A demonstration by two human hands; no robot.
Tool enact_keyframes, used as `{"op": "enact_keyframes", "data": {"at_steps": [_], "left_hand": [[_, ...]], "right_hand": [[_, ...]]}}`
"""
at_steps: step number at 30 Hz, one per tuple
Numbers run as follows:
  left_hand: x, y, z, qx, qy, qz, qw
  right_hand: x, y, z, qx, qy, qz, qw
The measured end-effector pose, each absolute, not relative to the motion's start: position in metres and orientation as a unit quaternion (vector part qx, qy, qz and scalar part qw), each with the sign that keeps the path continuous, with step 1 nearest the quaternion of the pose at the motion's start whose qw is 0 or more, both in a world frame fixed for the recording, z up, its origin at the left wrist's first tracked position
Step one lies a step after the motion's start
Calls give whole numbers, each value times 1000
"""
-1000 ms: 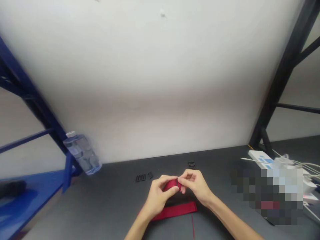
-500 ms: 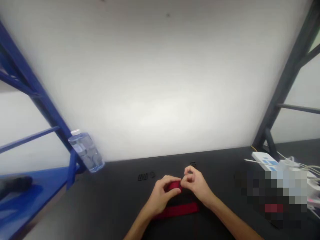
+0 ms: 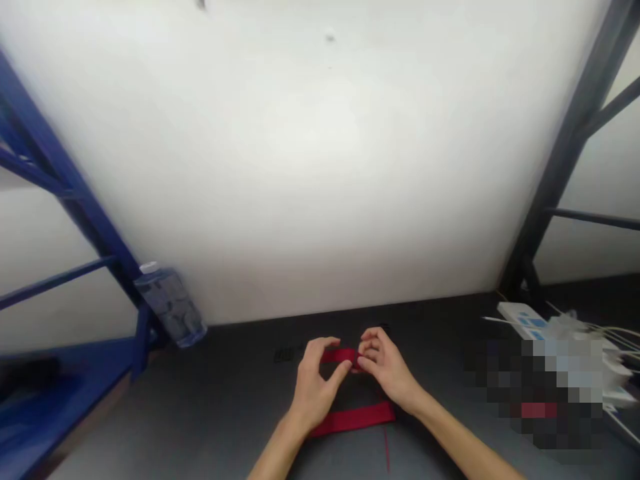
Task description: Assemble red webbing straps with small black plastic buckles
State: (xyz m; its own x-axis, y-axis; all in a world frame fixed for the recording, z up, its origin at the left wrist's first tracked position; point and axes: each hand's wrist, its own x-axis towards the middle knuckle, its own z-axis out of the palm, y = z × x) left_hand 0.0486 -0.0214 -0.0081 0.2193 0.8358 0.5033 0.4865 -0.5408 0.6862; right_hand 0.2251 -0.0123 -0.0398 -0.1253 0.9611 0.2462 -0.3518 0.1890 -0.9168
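A short red fabric strip (image 3: 339, 355) lies between my two hands above the black tabletop. My left hand (image 3: 311, 390) arches around its left part with fingers and thumb apart; the thumb tip is close to the strip, and I cannot tell whether it touches. At the strip's right end, my right hand (image 3: 389, 370) pinches the red fabric between thumb and curled fingers. Nearer to me, a longer red strip (image 3: 355, 419) lies flat, its left end partly behind my left wrist. A thin red thread (image 3: 387, 447) hangs down beside its right end.
Small black pieces (image 3: 284, 355) lie beyond my left hand. A clear bottle with a white cap (image 3: 173, 307) stands by the blue frame (image 3: 100, 220) at left. White boxes and cables (image 3: 525, 320) crowd the right, next to a blurred-out patch. A white wall (image 3: 320, 200) rises behind.
My left hand's fingers have spread away from the red strip, showing more of it. My right hand has closed in on the strip's right end. The view has shifted slightly.
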Motion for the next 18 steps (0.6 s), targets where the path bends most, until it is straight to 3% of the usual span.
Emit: {"op": "enact_keyframes", "data": {"at_steps": [4, 14, 18], "left_hand": [[52, -27, -7, 789, 443, 403, 138], [55, -25, -9, 774, 412, 355, 323], [57, -24, -7, 751, 422, 376, 340]], "right_hand": [[225, -13, -39, -292, -507, 566, 580], [223, -19, -42, -349, -595, 483, 539], [223, -22, -33, -366, -631, 422, 538]]}}
